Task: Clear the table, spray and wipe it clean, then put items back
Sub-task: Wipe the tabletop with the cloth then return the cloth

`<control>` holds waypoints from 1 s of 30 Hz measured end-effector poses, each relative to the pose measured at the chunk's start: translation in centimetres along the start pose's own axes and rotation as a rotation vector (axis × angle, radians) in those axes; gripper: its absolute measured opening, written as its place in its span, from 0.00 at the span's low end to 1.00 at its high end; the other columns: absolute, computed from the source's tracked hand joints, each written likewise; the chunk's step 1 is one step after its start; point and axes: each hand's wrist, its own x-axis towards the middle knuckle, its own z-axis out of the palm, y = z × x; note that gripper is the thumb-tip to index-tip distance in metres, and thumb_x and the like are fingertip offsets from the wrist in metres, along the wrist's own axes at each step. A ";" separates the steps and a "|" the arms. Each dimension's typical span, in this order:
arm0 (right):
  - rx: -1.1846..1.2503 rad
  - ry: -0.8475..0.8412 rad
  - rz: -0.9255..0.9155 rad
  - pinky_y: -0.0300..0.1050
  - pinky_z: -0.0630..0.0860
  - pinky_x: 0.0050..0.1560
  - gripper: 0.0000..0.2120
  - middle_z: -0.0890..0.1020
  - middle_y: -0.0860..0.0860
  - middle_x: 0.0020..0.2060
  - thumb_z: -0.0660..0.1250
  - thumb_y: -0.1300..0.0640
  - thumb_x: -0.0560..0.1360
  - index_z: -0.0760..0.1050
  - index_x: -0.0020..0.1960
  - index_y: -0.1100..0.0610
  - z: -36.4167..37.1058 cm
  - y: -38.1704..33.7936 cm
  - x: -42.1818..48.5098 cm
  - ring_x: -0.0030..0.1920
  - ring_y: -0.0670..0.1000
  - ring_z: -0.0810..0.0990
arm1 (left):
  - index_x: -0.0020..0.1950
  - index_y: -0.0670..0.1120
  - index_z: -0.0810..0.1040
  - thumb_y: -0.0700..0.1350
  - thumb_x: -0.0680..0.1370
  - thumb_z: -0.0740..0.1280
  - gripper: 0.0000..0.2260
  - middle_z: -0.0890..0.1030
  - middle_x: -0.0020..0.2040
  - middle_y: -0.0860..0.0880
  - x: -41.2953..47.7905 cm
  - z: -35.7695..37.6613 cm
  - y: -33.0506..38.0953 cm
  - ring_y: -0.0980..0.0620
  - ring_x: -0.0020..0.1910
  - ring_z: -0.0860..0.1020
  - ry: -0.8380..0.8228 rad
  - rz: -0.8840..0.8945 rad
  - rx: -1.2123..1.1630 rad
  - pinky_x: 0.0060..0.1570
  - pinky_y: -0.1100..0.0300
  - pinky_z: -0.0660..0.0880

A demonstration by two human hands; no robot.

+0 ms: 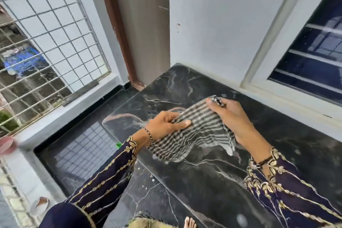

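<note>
A grey-and-black striped cloth [199,131] is stretched between both hands above the black marble table [231,177]. My left hand [166,125] pinches the cloth's left edge, thumb on top. At the cloth's upper right corner, my right hand [233,116] grips a bunched fold. The lower edge of the cloth hangs loose just over the tabletop. The marble surface shows pale veins, a few light specks and a whitish smear near the front.
A wall and a dark louvred window [314,46] border the table on the right. A brown door frame [120,29] stands behind its far corner. A metal grille [46,42] over a ledge lies left. A small green object [118,144] sits by the table's left edge.
</note>
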 end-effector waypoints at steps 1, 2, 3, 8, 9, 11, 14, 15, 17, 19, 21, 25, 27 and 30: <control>-0.069 0.031 -0.022 0.59 0.80 0.60 0.16 0.88 0.49 0.45 0.69 0.40 0.78 0.83 0.52 0.52 0.6 0.2 0.9 0.49 0.51 0.86 | 0.54 0.44 0.83 0.45 0.77 0.69 0.09 0.85 0.52 0.46 0.1 -0.8 0.2 0.50 0.47 0.84 0.010 0.013 -0.041 0.50 0.57 0.81; -0.148 0.059 -0.041 0.55 0.80 0.59 0.16 0.86 0.46 0.48 0.69 0.39 0.77 0.81 0.54 0.51 1.3 0.2 1.4 0.51 0.49 0.85 | 0.55 0.42 0.82 0.44 0.77 0.69 0.10 0.85 0.52 0.43 0.1 -1.5 0.5 0.47 0.48 0.84 0.012 0.012 -0.086 0.52 0.53 0.81; -0.227 0.088 -0.047 0.50 0.78 0.59 0.17 0.84 0.45 0.52 0.69 0.38 0.77 0.79 0.58 0.50 2.1 0.1 2.1 0.54 0.47 0.83 | 0.55 0.41 0.82 0.44 0.77 0.69 0.10 0.85 0.51 0.40 0.3 -2.5 0.7 0.43 0.48 0.83 0.014 0.007 -0.116 0.53 0.50 0.80; -0.172 0.222 0.075 0.45 0.75 0.58 0.22 0.80 0.43 0.56 0.68 0.36 0.76 0.74 0.61 0.50 7.1 -0.3 2.7 0.55 0.43 0.79 | 0.53 0.39 0.82 0.43 0.76 0.70 0.10 0.84 0.46 0.39 1.4 -7.8 1.4 0.44 0.43 0.82 0.058 0.022 -0.171 0.51 0.50 0.79; -0.101 0.227 0.139 0.46 0.76 0.57 0.21 0.82 0.44 0.53 0.67 0.35 0.77 0.75 0.58 0.50 8.4 -0.1 2.7 0.53 0.43 0.80 | 0.53 0.39 0.82 0.43 0.76 0.70 0.09 0.85 0.45 0.41 1.6 -8.9 1.6 0.47 0.42 0.83 0.068 0.028 -0.197 0.48 0.54 0.80; -0.006 0.185 0.265 0.48 0.78 0.56 0.20 0.84 0.47 0.51 0.64 0.35 0.78 0.76 0.56 0.50 11.6 0.0 3.3 0.50 0.44 0.83 | 0.51 0.40 0.82 0.43 0.76 0.70 0.08 0.85 0.43 0.44 1.8 -11.7 2.0 0.51 0.39 0.83 0.062 0.045 -0.255 0.44 0.59 0.80; 0.250 0.078 0.458 0.50 0.79 0.55 0.24 0.86 0.51 0.47 0.59 0.32 0.79 0.78 0.60 0.50 16.4 -0.2 4.7 0.44 0.48 0.85 | 0.52 0.39 0.81 0.47 0.76 0.71 0.12 0.84 0.47 0.41 1.8 -15.4 2.6 0.49 0.43 0.82 0.017 0.066 -0.270 0.50 0.54 0.78; 0.370 0.068 0.512 0.51 0.80 0.55 0.29 0.87 0.52 0.44 0.59 0.31 0.78 0.79 0.61 0.54 18.1 -0.6 5.4 0.42 0.49 0.86 | 0.52 0.39 0.81 0.48 0.76 0.71 0.13 0.84 0.48 0.41 2.0 -16.8 2.6 0.48 0.45 0.82 0.004 0.072 -0.260 0.52 0.53 0.78; 0.635 0.040 0.543 0.55 0.80 0.58 0.37 0.86 0.56 0.46 0.58 0.29 0.76 0.79 0.63 0.60 20.3 -1.7 6.3 0.46 0.53 0.85 | 0.53 0.41 0.82 0.48 0.76 0.70 0.12 0.84 0.50 0.41 2.0 -18.6 2.9 0.48 0.47 0.82 -0.002 0.070 -0.281 0.55 0.52 0.77; 0.892 0.041 0.448 0.56 0.79 0.57 0.37 0.84 0.58 0.58 0.56 0.29 0.78 0.78 0.67 0.58 22.6 -3.4 6.7 0.56 0.57 0.83 | 0.55 0.42 0.81 0.48 0.76 0.70 0.12 0.84 0.51 0.41 2.1 -20.4 2.9 0.47 0.48 0.82 -0.030 0.046 -0.328 0.54 0.53 0.78; 1.073 0.040 0.349 0.55 0.77 0.58 0.35 0.82 0.58 0.65 0.54 0.30 0.79 0.76 0.70 0.57 24.2 -4.8 6.9 0.64 0.58 0.81 | 0.57 0.43 0.81 0.49 0.76 0.70 0.13 0.84 0.52 0.42 2.3 -22.1 2.8 0.47 0.48 0.83 -0.044 0.008 -0.352 0.55 0.52 0.78; 1.030 0.091 0.237 0.54 0.75 0.64 0.31 0.82 0.56 0.65 0.60 0.35 0.79 0.76 0.70 0.57 25.7 -5.4 7.5 0.66 0.57 0.80 | 0.55 0.46 0.83 0.49 0.76 0.69 0.11 0.86 0.51 0.46 2.7 -24.5 2.0 0.51 0.47 0.84 -0.021 -0.012 -0.385 0.52 0.57 0.80; 0.946 0.152 0.215 0.52 0.72 0.66 0.28 0.83 0.55 0.63 0.69 0.41 0.76 0.77 0.69 0.58 25.7 -4.7 7.7 0.64 0.58 0.80 | 0.54 0.47 0.83 0.49 0.76 0.70 0.10 0.86 0.49 0.47 2.9 -25.5 1.3 0.52 0.44 0.84 -0.001 -0.034 -0.398 0.47 0.60 0.81; 0.821 0.236 0.244 0.52 0.70 0.63 0.24 0.84 0.53 0.57 0.76 0.49 0.71 0.80 0.65 0.56 25.1 -3.8 8.0 0.56 0.57 0.78 | 0.53 0.44 0.84 0.50 0.75 0.71 0.12 0.86 0.48 0.45 3.3 -27.0 -0.1 0.49 0.45 0.84 0.016 -0.090 -0.403 0.48 0.58 0.81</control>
